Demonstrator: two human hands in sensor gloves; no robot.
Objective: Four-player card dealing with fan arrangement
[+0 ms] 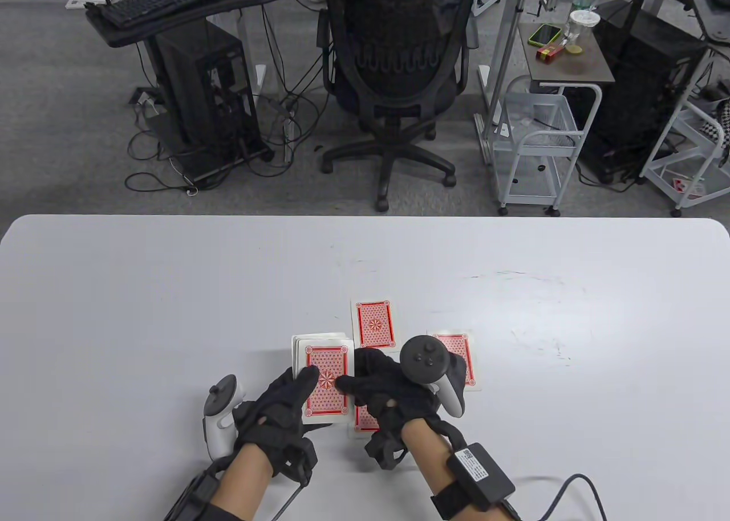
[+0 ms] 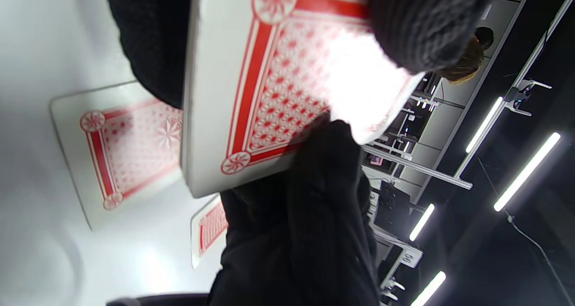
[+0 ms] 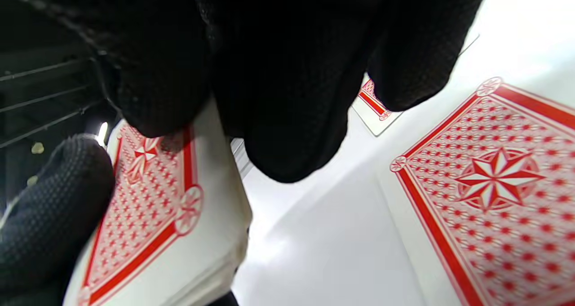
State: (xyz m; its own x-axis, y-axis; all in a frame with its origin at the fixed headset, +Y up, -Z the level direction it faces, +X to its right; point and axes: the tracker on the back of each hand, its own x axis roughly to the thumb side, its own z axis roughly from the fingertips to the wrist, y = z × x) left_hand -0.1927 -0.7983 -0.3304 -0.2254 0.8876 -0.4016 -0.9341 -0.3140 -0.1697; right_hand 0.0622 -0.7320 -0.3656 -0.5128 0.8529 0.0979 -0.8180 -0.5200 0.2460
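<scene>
Table view: white table, office chair behind.

Your deck: white backs, red border, red star lattice, central starburst. Dealt cards match. Your gloves: black knit. Table: plain white.

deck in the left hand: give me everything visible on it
The deck is a thick stack of playing cards, face down, with white borders and a red patterned back bearing a central star. Its white edges show at the far end, slightly uneven. The left hand holds it above the white table, thumb on the top card. The right hand reaches across, fingertips on the top card's right side. Card faces are not visible.
</scene>
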